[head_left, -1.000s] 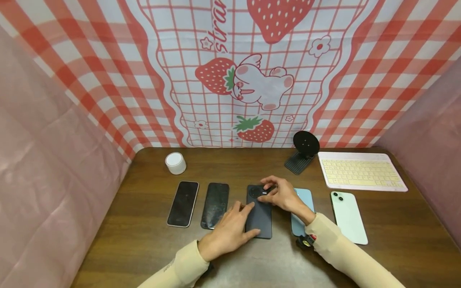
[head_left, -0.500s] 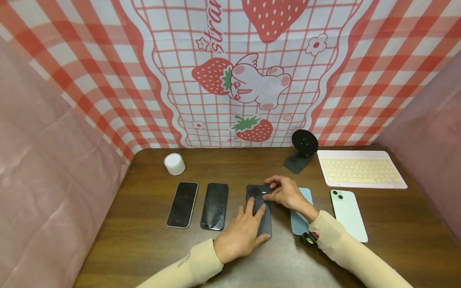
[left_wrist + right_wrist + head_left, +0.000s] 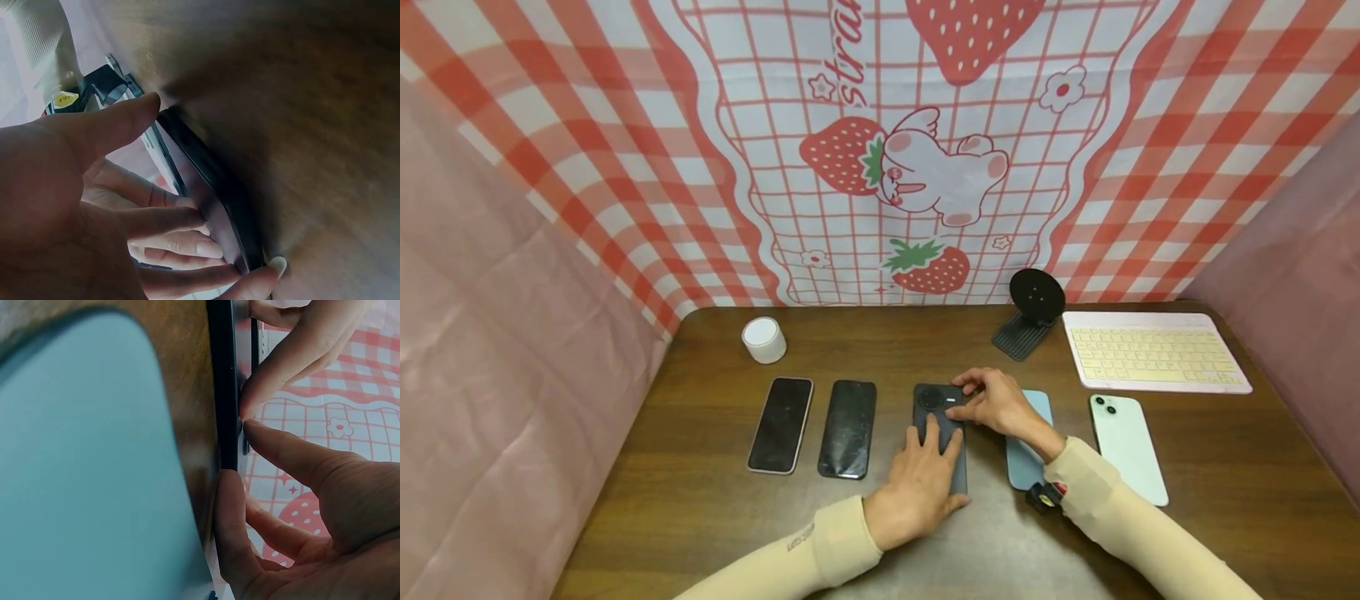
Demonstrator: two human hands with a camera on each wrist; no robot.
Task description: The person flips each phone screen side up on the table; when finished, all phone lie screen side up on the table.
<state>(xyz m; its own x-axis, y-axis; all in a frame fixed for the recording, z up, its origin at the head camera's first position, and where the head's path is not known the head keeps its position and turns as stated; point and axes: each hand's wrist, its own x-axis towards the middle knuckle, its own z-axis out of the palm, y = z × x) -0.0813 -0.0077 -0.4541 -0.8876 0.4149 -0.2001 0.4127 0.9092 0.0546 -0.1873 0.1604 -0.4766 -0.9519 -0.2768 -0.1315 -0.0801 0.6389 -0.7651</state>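
Note:
A dark phone (image 3: 934, 399) lies face down at the middle of the desk, its round camera ring toward the back. My left hand (image 3: 919, 485) spreads over its lower half. In the left wrist view, the thumb is at one corner of the phone (image 3: 215, 200) and a finger curls round the opposite edge. At the top right corner my right hand (image 3: 997, 406) pinches the phone, thumb on the back and a finger along the side edge, as the right wrist view shows. Whether the phone is slightly raised, I cannot tell.
Two phones with black screens (image 3: 781, 426) (image 3: 847, 429) lie to the left. A light-blue phone (image 3: 1024, 462), partly under my right arm, and a pale-green phone (image 3: 1127, 450) lie right. Behind are a white cylinder (image 3: 764, 341), a black stand (image 3: 1036, 298) and a keyboard (image 3: 1157, 352).
My left hand has moved right, from the dark phone's left side to over its lower half. The right hand has shifted slightly toward the top right corner. The phone stays about where it was.

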